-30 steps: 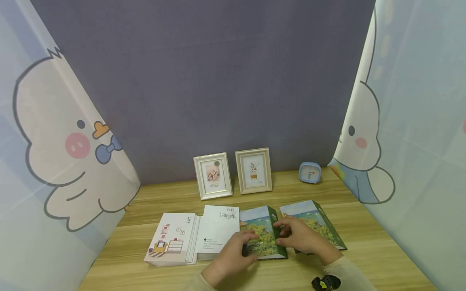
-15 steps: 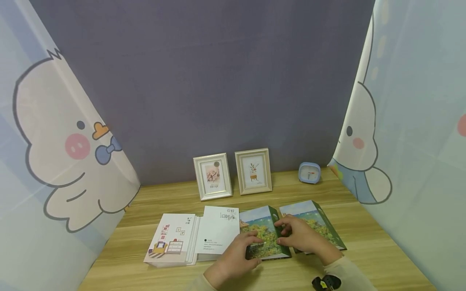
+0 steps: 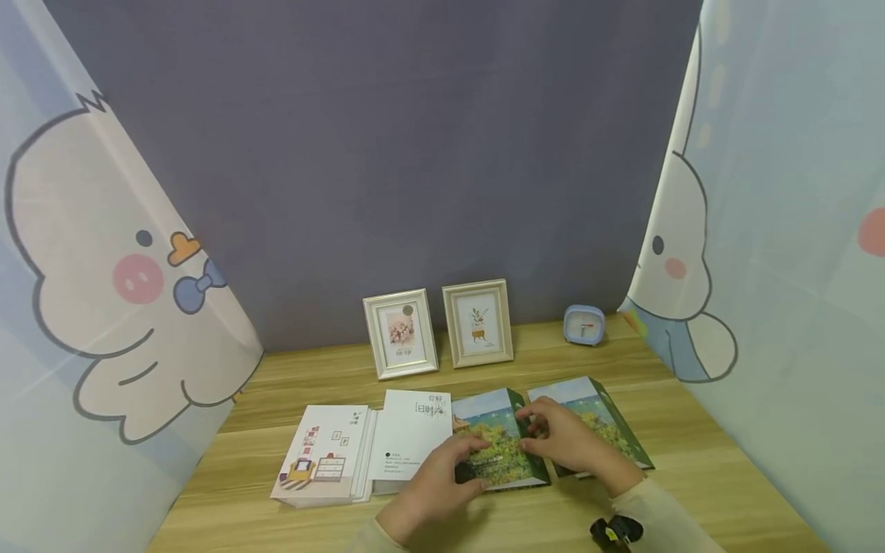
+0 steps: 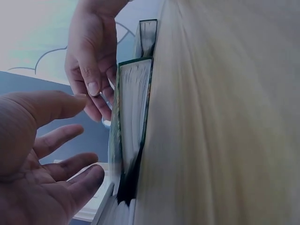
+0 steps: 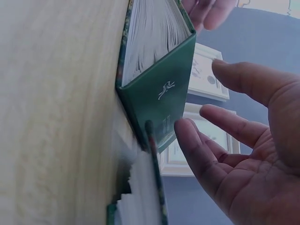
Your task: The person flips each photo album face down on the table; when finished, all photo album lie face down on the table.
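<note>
White album (image 3: 408, 435): at its upper right, the Chinese characters 你好 and, under them, 旧时光; lower lines are too small to read.
Green album (image 3: 499, 438): on its cover, the pale words PHOTO ALBUM, the first word less clear.
Spine (image 5: 157, 96): a white sign like a running animal; lettering near it is blurred.
Drawing album (image 3: 325, 445): small characters, unclear.
Flower frame (image 3: 401, 334), plant frame (image 3: 478, 324): print too blurred.
Clock (image 3: 584, 326): dial too small to read.

We are facing a dark grey backdrop (image 3: 373, 161) that is rising behind the far edge of the wood-grained worktop (image 3: 712, 461); a cartoon-printed left panel (image 3: 76, 238) and right panel (image 3: 795, 322) are flanking its sides.
</note>
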Demonstrator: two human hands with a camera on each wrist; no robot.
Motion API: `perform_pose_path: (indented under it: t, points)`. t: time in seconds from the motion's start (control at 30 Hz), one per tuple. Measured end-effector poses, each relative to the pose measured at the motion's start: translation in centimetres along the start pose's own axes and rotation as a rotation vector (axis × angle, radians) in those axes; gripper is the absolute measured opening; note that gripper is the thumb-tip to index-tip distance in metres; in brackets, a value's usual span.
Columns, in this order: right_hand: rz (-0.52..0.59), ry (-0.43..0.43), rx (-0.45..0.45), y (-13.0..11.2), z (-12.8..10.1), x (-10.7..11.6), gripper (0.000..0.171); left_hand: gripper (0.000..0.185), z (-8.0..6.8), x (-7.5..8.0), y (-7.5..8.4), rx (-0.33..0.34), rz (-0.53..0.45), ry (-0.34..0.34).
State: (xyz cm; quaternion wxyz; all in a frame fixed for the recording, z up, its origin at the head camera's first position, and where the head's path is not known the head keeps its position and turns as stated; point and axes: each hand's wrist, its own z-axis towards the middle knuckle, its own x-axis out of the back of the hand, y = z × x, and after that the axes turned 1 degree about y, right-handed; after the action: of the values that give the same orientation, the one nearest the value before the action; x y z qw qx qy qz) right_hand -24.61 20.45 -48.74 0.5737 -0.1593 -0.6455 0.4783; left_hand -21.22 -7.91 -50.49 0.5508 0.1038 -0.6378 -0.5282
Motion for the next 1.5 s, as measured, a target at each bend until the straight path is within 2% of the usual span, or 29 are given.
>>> perform_pose_path:
  t: [0.27,0.6,0.87,1.07,1.3,1.5]
  points:
    - [-0.080,0.018,-0.006,-1.1,0.9,-0.3,0.046,0.049,-0.6,1.3,-0.1,-0.056,-0.016,0.094]
    - [-0.128,0.004,0.017,-2.2,2.4,-1.3,0.047,0.048,-1.6,3.6,-0.6,-0.026,-0.006,0.199]
    - [-0.122,-0.019,0.076,-3.5,3.8,-3.0,0.050,0.047,-2.8,5.5,-1.6,-0.002,0.022,0.368]
    - [-0.093,-0.062,0.077,-4.5,4.6,-4.4,0.056,0.051,-4.3,7.3,-2.8,0.003,0.074,0.485]
    - [-0.107,-0.096,0.075,-5.2,5.5,-6.3,0.069,0.057,-5.7,9.4,-4.5,0.090,0.047,0.566]
    - [-0.112,-0.101,0.047,-5.8,6.2,-7.7,0.076,0.062,-6.4,10.5,-5.9,0.156,-0.035,0.573]
